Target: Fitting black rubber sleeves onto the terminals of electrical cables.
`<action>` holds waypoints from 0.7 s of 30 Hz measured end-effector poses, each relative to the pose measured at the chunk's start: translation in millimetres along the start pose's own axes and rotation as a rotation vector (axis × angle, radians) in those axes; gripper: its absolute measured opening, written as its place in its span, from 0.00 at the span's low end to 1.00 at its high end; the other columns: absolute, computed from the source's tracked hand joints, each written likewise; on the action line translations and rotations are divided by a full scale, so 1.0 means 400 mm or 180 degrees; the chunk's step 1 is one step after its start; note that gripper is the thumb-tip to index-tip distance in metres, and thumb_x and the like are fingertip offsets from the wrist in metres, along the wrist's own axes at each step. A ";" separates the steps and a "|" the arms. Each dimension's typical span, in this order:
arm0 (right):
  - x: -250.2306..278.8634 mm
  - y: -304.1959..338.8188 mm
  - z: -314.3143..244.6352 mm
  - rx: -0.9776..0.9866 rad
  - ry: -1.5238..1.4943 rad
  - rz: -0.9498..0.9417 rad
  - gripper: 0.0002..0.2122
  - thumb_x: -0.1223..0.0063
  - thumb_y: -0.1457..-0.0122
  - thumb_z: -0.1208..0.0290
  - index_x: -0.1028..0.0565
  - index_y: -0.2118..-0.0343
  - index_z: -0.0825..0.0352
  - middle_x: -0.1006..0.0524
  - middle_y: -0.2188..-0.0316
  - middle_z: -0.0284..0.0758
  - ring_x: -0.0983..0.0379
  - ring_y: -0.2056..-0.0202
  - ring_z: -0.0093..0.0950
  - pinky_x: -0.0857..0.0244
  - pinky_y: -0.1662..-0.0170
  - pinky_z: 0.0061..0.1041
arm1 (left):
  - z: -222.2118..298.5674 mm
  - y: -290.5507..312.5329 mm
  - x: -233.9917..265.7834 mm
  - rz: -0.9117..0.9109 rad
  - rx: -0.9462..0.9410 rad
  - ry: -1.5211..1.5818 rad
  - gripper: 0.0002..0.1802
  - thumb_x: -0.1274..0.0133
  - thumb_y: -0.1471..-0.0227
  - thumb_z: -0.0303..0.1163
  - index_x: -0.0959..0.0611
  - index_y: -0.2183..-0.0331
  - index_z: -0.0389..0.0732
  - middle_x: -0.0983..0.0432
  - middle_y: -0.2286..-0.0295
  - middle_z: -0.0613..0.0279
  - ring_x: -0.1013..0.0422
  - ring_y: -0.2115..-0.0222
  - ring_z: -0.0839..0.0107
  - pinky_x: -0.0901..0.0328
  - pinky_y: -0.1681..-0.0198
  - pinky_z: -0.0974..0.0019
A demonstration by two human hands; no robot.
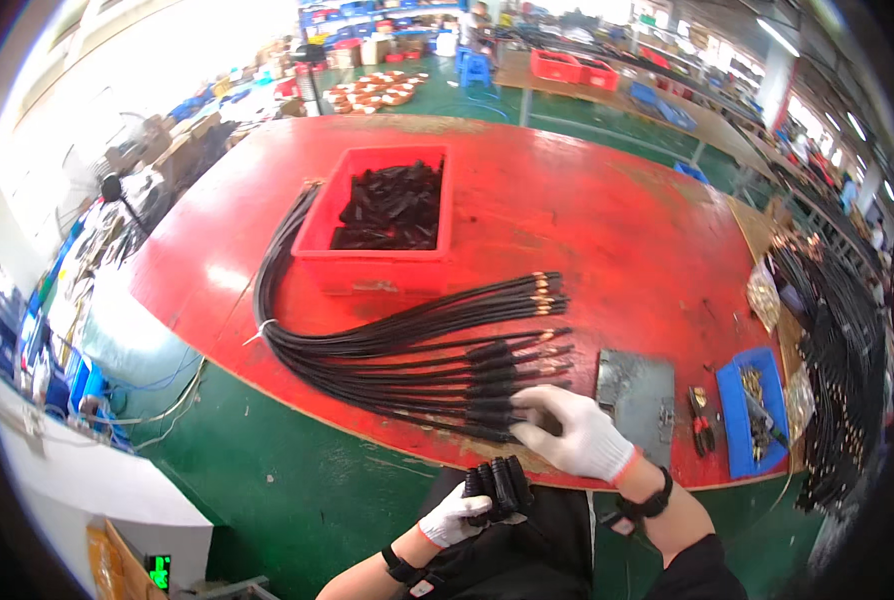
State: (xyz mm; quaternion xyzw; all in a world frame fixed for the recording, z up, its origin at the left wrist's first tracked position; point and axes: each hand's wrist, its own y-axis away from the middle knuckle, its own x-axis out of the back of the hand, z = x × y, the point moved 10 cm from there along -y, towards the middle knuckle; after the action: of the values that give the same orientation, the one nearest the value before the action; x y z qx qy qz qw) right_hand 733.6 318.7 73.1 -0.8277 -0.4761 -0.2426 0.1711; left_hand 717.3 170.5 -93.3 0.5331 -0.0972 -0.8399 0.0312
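A bundle of black cables (367, 345) lies on the red table, bound with a white tie, its loose ends fanned out to the right. Copper-coloured tips (545, 290) show on the farther cables; thicker black sleeves (489, 372) sit on several nearer ones. My white-gloved right hand (575, 432) is at the nearest cable ends, thumb and forefinger curled around a sleeved cable end; the exact contact is hard to see. Just off the table's near edge, my gloved left hand (459, 516) is closed around several ribbed black sleeves (500, 484).
A red bin (372, 270) of black sleeves stands behind the cables. To the right are a grey metal plate (639, 395), red-handled pliers (702, 425) and a blue tray (737, 440) of small metal parts. More black cables (837, 370) hang at the far right.
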 end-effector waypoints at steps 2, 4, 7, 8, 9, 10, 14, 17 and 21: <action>0.122 0.115 -0.049 0.0212 -0.0318 0.0936 0.19 0.29 0.46 0.77 0.22 0.51 0.66 0.21 0.64 0.33 0.22 0.67 0.24 0.27 0.61 0.24 | -0.070 -0.017 0.079 -0.0101 0.0415 0.0540 0.32 0.38 0.38 0.38 0.29 0.39 0.36 0.23 0.45 0.52 0.21 0.49 0.57 0.23 0.45 0.51; 0.315 0.275 -0.206 0.0808 -0.0627 0.2407 0.19 0.26 0.55 0.79 0.22 0.59 0.64 0.21 0.66 0.31 0.25 0.70 0.23 0.31 0.66 0.24 | -0.045 -0.028 0.014 -0.0411 0.0307 0.0096 0.49 0.26 0.51 0.41 0.32 0.35 0.36 0.27 0.40 0.48 0.26 0.42 0.49 0.26 0.41 0.43; 0.402 0.445 -0.251 0.0598 0.1407 0.2445 0.06 0.39 0.42 0.70 0.22 0.64 0.64 0.24 0.71 0.30 0.27 0.74 0.22 0.32 0.70 0.24 | -0.096 -0.051 0.002 -0.0329 0.0679 0.0114 0.54 0.23 0.57 0.40 0.33 0.34 0.37 0.28 0.40 0.46 0.29 0.39 0.45 0.28 0.40 0.39; 0.409 0.475 -0.241 0.0473 0.1430 0.2525 0.06 0.39 0.42 0.70 0.22 0.64 0.64 0.24 0.71 0.30 0.27 0.74 0.22 0.32 0.69 0.24 | -0.103 -0.060 -0.004 -0.0354 0.0729 0.0104 0.54 0.23 0.57 0.40 0.33 0.34 0.37 0.28 0.40 0.45 0.30 0.39 0.43 0.28 0.40 0.38; 0.414 0.503 -0.230 0.0376 0.1436 0.2596 0.06 0.39 0.42 0.70 0.22 0.64 0.64 0.24 0.71 0.30 0.26 0.73 0.22 0.32 0.69 0.24 | -0.117 -0.062 -0.008 -0.0376 0.0843 0.0078 0.54 0.23 0.57 0.40 0.33 0.34 0.37 0.28 0.40 0.45 0.30 0.39 0.43 0.28 0.40 0.38; 0.418 0.525 -0.221 0.0294 0.1442 0.2651 0.06 0.39 0.42 0.70 0.22 0.64 0.64 0.24 0.71 0.30 0.26 0.73 0.22 0.32 0.69 0.24 | -0.122 -0.062 -0.005 -0.0341 0.0784 0.0077 0.54 0.23 0.57 0.39 0.33 0.34 0.36 0.28 0.40 0.44 0.30 0.39 0.42 0.28 0.39 0.38; 0.458 0.565 -0.191 0.0171 0.1450 0.2709 0.07 0.38 0.42 0.70 0.22 0.63 0.64 0.23 0.70 0.31 0.26 0.73 0.23 0.31 0.68 0.25 | -0.138 -0.068 0.001 -0.0199 0.0732 0.0167 0.53 0.24 0.58 0.37 0.32 0.34 0.35 0.28 0.40 0.43 0.30 0.39 0.38 0.30 0.39 0.34; 0.474 0.540 -0.163 0.0238 0.1374 0.2647 0.07 0.38 0.41 0.69 0.22 0.62 0.64 0.23 0.69 0.31 0.25 0.72 0.23 0.31 0.68 0.25 | -0.117 -0.070 0.021 -0.0149 0.0740 0.0094 0.53 0.25 0.56 0.38 0.33 0.34 0.33 0.29 0.39 0.42 0.30 0.39 0.41 0.32 0.37 0.35; 0.532 0.452 -0.154 0.0618 0.1515 0.2400 0.08 0.38 0.41 0.69 0.22 0.61 0.64 0.23 0.69 0.32 0.25 0.71 0.24 0.30 0.67 0.26 | -0.071 -0.027 0.062 0.0145 0.0658 0.0111 0.54 0.25 0.55 0.39 0.34 0.32 0.38 0.32 0.36 0.43 0.36 0.35 0.38 0.36 0.36 0.29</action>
State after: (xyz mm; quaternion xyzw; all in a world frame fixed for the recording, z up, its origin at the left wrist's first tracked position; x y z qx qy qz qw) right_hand 967.8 348.8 234.4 -0.8446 -0.1095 -0.3010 0.4289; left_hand 732.8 173.6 -129.2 0.5457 -0.1949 -0.8150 -0.0032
